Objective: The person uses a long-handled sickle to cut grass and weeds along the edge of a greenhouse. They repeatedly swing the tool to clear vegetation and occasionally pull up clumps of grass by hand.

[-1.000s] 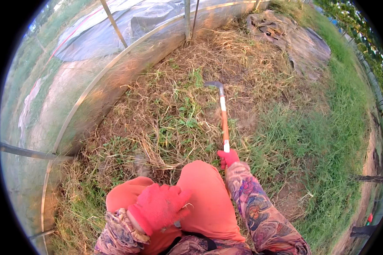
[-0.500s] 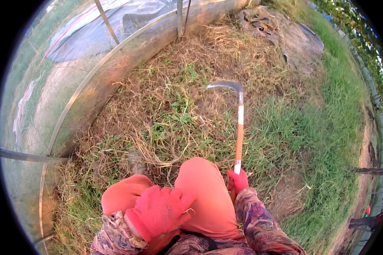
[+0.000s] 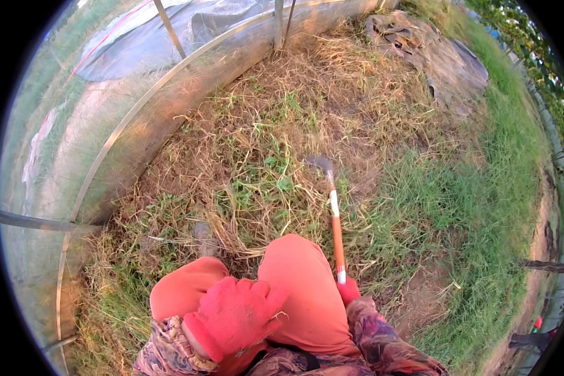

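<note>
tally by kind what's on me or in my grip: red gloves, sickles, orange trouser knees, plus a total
Gloves: 2 (left glove, right glove)
Sickle: 1
Knees: 2 (left knee, right knee)
Total: 5

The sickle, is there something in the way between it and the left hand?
Yes, the bent right leg, in orange trousers. In this view it lies between the red-gloved left hand and the sickle, which the right hand holds by its handle.
</note>
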A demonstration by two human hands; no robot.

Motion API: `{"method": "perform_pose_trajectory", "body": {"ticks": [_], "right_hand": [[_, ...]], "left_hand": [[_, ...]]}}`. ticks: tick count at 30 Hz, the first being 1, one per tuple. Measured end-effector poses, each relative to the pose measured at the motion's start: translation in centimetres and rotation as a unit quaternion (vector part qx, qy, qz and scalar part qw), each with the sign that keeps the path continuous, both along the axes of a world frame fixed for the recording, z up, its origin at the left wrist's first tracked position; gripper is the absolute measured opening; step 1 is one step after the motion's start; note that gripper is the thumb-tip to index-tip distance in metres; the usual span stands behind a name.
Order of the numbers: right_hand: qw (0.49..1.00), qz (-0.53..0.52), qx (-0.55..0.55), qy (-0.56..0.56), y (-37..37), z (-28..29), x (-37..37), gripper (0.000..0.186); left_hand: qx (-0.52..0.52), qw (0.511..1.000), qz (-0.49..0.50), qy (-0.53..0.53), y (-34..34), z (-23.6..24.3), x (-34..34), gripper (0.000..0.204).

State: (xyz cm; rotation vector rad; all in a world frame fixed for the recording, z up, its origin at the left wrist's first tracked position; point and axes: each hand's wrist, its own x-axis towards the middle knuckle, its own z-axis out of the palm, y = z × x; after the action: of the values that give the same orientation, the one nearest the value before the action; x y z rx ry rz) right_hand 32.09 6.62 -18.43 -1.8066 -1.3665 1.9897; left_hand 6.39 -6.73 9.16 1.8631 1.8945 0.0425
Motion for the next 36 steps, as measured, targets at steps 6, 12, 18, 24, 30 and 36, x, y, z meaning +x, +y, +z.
{"method": "perform_pose_trajectory", "body": {"ticks": [6, 12, 18, 24, 30, 36], "right_hand": [[0.999, -0.002, 0.041, 0.02, 0.1, 2.6, -0.8, 0.019], [0.989, -0.006, 0.027, 0.146, 9.5, 2.3, -10.3, 0.024], [0.99, 0.113, 0.077, -0.04, 5.8, -1.6, -8.5, 0.026], [0.994, 0.032, 0.047, -0.091, -3.6, -1.4, 5.2, 0.026], [0.998, -0.022, 0.019, 0.047, 0.9, 2.8, 1.2, 0.022], [0.99, 0.042, 0.031, 0.128, 9.8, 2.7, -12.5, 0.022]], "left_hand": [[0.028, 0.999, -0.03, -0.02, 0.4, -0.5, 0.4, 0.036], [0.05, 0.998, -0.024, 0.004, 0.3, -1.1, 0.0, 0.035], [0.056, 0.998, 0.004, 0.014, -0.4, -1.5, -0.6, 0.036], [0.027, 0.999, -0.02, 0.001, 0.0, -0.5, 0.1, 0.034], [0.076, 0.997, -0.025, 0.007, 0.0, -0.5, 0.6, 0.031], [0.037, 0.999, -0.014, 0.023, 0.4, -0.9, 0.1, 0.031]]}}
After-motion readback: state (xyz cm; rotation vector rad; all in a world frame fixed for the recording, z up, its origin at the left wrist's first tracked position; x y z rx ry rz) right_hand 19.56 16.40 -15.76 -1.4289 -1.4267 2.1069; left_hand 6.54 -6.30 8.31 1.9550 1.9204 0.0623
